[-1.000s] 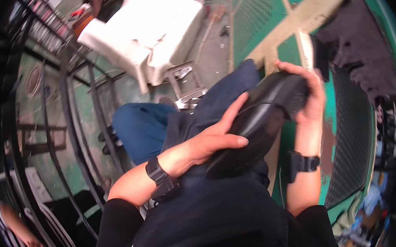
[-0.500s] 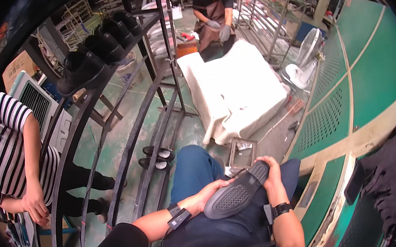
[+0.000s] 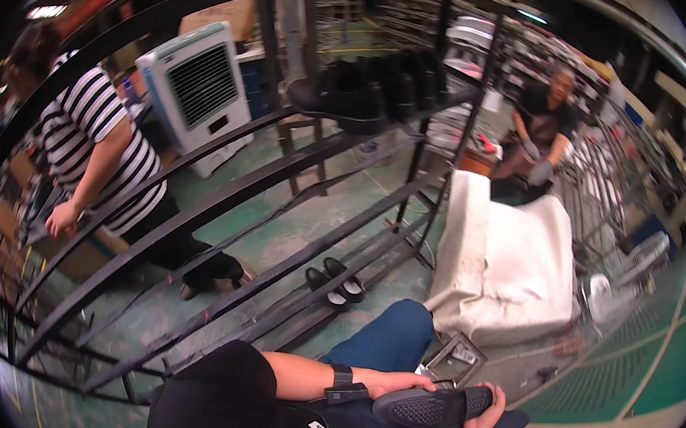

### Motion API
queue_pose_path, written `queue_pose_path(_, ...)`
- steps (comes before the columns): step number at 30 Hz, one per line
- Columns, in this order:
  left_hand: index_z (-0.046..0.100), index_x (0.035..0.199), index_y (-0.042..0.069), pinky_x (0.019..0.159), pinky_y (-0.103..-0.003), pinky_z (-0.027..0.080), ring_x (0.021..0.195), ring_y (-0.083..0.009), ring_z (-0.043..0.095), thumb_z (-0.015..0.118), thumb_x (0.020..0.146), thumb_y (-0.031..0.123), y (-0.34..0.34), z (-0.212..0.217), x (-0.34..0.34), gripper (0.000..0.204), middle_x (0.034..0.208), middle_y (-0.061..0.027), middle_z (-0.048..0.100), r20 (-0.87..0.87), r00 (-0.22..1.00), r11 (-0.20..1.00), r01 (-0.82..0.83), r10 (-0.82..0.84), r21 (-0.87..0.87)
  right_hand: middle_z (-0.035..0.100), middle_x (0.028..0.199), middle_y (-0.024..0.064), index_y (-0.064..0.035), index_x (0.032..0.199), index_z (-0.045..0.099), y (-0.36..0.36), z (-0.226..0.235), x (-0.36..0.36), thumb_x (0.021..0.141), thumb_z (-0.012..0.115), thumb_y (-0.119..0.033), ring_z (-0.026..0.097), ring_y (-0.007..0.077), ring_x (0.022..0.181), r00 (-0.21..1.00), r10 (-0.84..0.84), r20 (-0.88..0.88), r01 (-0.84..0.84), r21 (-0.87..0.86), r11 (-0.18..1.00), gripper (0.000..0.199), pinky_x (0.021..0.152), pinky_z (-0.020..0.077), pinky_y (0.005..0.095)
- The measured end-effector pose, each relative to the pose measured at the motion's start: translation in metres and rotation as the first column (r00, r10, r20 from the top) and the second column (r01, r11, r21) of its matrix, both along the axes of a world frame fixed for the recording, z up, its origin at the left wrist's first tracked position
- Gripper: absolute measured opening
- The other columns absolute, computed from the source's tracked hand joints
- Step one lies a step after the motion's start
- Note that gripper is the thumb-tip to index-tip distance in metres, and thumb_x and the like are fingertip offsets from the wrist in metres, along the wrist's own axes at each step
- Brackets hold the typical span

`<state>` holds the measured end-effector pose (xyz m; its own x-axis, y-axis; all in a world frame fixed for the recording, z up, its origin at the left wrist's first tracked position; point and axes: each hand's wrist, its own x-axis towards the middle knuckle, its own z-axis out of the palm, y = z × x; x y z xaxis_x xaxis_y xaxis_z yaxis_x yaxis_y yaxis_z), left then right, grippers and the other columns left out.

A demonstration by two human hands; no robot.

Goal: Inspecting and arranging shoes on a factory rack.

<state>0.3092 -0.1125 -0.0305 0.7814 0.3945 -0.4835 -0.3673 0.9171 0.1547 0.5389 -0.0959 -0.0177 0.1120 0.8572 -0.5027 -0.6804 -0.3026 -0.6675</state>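
A black shoe (image 3: 425, 409) lies over my lap with its textured sole facing up. My left hand (image 3: 398, 380) is closed on its far side, toward the broad front end. At the heel end my right hand (image 3: 483, 421) wraps round the shoe, thumb and fingers against the edge. Its upper is turned down and hidden. Both hands hold the one shoe, just above my dark apron and blue trousers.
A black metal rack (image 3: 271, 167) stands ahead, carrying several black shoes (image 3: 348, 101) on top and a pair of shoes (image 3: 335, 282) below. Right of it are a cloth-covered table (image 3: 524, 270) and a small tray (image 3: 456, 359). A striped-shirt person (image 3: 104, 130) and a gloved co-worker (image 3: 547, 130) are nearby.
My view has swung left, bringing more of the rack and the air cooler in. Both hands still hold the shoe, which sits lower in the picture. The striped-shirt person's posture has changed.
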Motion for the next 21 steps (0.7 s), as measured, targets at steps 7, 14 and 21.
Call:
queue_pose_path(7,0.049,0.140,0.006,0.085,-0.028,0.054,0.094,-0.0119,0.067,0.055,0.095,0.022,-0.007,-0.022,-0.016,0.048,0.118,-0.0009,0.067,0.251,0.966,0.998,0.050,-0.060,0.044,0.063,0.113,0.0130,-0.0047,0.118,0.062,-0.001,-0.011,0.013,0.087,0.063,-0.036,0.060,0.0274,0.103,0.942,0.052,0.331,-0.123,0.196,0.973,0.044,0.093,0.0479,0.0408)
queue_pose_path(14,0.058,0.120,0.005,0.077,-0.028,0.056,0.082,-0.0137,0.068,0.057,0.094,0.025,0.001,-0.019,-0.024,0.033,0.105,-0.0036,0.070,0.199,0.977,0.997,-0.081,0.077,0.013,0.064,0.104,0.0051,-0.0112,0.107,0.065,0.003,0.009,0.012,0.092,0.056,-0.035,0.060,0.0211,0.095,0.985,0.042,0.167,-0.017,-0.150,0.989,0.029,0.083,0.0504,0.0366)
queue_pose_path(21,0.070,0.098,0.003,0.068,-0.028,0.057,0.069,-0.0159,0.070,0.059,0.092,0.028,-0.012,0.000,-0.014,0.028,0.089,-0.0068,0.074,0.120,0.983,0.989,-0.134,0.141,-0.063,0.066,0.101,0.0160,0.0035,0.114,0.062,0.025,0.005,-0.010,0.092,0.050,-0.039,0.060,0.0253,0.101,0.962,0.198,0.189,-0.220,0.105,0.970,0.049,0.094,0.0485,0.0372)
